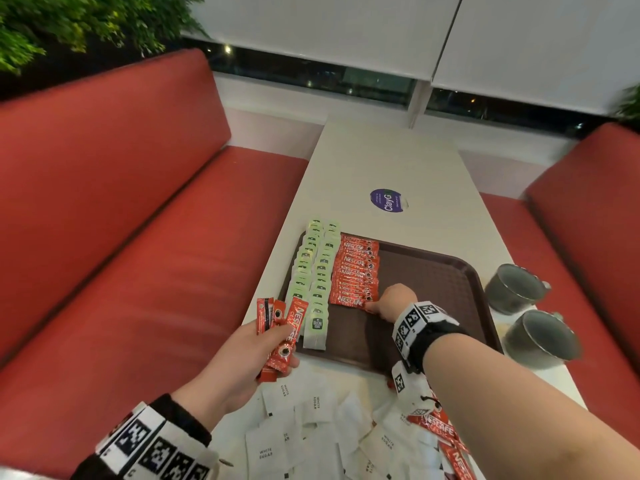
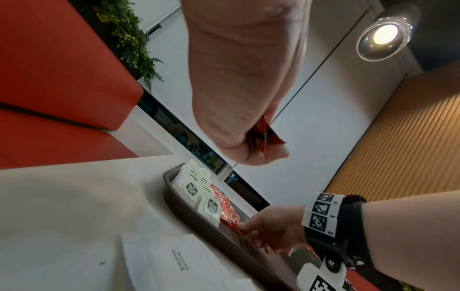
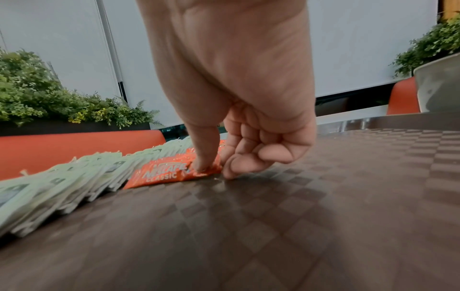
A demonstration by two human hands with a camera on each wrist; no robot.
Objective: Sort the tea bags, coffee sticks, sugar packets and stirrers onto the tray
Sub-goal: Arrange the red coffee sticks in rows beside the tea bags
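Now my right hand [image 1: 389, 301] is down on the brown tray [image 1: 433, 282], and my thumb and a bent finger pinch the end of the nearest coffee stick [image 3: 165, 175]. It lies at the near end of the red coffee row [image 1: 355, 270], just beside the two rows of green tea bags [image 1: 313, 275]. I think I am setting this stick in line. To do it well, I should keep it flat, push it snug against the stick behind it, and make its ends match the others. I should press softly so the row does not slide into the tea bags.

My left hand [image 1: 242, 362] hangs over the worktop [image 1: 398, 161] edge, fingers curled round a small bunch of spare coffee sticks [image 1: 280, 332]. I should hold them tight so none drop.

White sugar packets [image 1: 294, 427] wait in a heap on the worktop, near me. I cannot see any stirrers.
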